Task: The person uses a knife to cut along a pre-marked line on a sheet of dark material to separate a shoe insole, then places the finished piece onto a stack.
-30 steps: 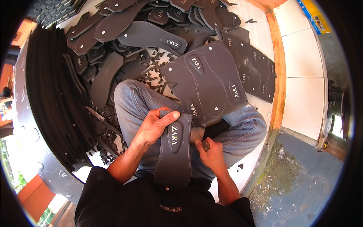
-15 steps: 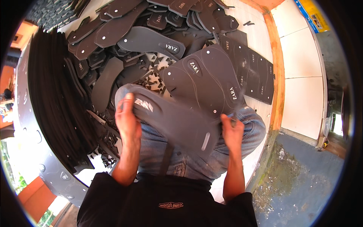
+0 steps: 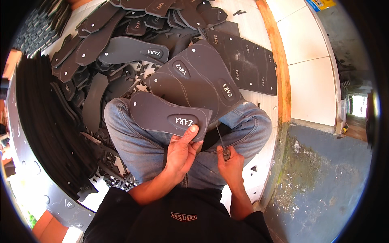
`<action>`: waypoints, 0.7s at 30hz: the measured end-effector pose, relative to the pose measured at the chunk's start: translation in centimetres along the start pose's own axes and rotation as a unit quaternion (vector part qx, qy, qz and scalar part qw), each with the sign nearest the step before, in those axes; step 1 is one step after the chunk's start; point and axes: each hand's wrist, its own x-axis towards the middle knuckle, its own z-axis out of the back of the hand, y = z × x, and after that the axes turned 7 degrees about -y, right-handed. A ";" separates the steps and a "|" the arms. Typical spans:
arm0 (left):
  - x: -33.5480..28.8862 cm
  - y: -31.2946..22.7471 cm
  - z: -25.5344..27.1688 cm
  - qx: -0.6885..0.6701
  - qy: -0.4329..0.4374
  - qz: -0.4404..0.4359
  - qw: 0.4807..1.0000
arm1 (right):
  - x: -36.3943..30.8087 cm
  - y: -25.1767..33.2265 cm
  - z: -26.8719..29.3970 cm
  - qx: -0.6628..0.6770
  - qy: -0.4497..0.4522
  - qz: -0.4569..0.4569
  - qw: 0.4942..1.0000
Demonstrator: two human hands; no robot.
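My left hand (image 3: 180,156) grips a dark grey foam shoe sole (image 3: 162,113) by its printed right end, thumb on top and fingers underneath. The sole is held over my lap, its rounded end toward the upper left. In my right hand (image 3: 231,166) is a knife (image 3: 226,153) with a dark handle and a thin blade pointing up, its tip close to the sole's right end. Beyond the held sole, a dark foam sheet (image 3: 206,67) with sole outlines and white dots lies against my right knee.
Cut soles (image 3: 133,50) are heaped at the back left, with small foam offcuts (image 3: 141,73) among them. A tall stack of dark sheets (image 3: 48,121) stands at the left. Another marked sheet (image 3: 251,67) lies at the right, beside a wooden edge strip (image 3: 281,81).
The sole's printed end has swung from the left to the right, and my left hand now holds that end. My right hand has drawn down and left with the knife. The whole view has shifted slightly.
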 end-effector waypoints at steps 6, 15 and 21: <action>0.1 0.3 1.3 0.011 0.014 -0.004 1.000 | -0.3 0.5 -0.7 -0.063 0.037 -0.006 0.997; 0.2 0.5 3.4 0.044 0.043 -0.050 0.997 | 1.7 2.0 -0.9 -0.075 0.096 0.055 0.991; -0.6 -0.3 4.1 0.103 0.039 -0.022 0.994 | 4.9 3.3 -2.0 -0.038 0.145 0.097 0.984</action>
